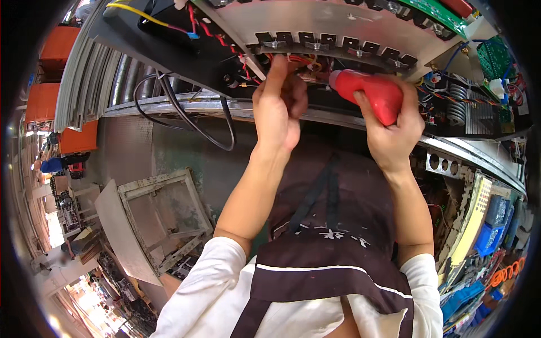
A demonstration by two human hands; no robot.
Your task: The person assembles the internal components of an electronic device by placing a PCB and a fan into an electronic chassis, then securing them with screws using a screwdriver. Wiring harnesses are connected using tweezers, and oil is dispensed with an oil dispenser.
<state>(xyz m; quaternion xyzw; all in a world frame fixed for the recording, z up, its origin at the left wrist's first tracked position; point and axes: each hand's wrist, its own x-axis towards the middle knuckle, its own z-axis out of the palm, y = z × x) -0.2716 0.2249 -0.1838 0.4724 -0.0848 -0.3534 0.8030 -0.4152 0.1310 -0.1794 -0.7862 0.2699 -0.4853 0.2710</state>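
Note:
Red and bulky, a smooth-bodied hand tool (367,91) with a pale pink nose is gripped in my right hand (397,129). Its nose points left into an open electronics chassis (236,104); I cannot make out its exact kind. My left hand (279,110) reaches into the same chassis, index finger stretched up near the red and orange wires (304,59) and the other fingers curled. What those fingers pinch, if anything, is hidden. Just above both hands, a metal plate (315,25) carries a row of black clamped parts (317,44) with screws.
A black cable loop (228,132) hangs off the metal rail at left. Farther left are stacked grey panels (90,73) and orange bins (56,48). A pale frame (152,219) stands below. At right are coil and wiring (457,104), green circuit boards (493,59) and blue bins (493,225).

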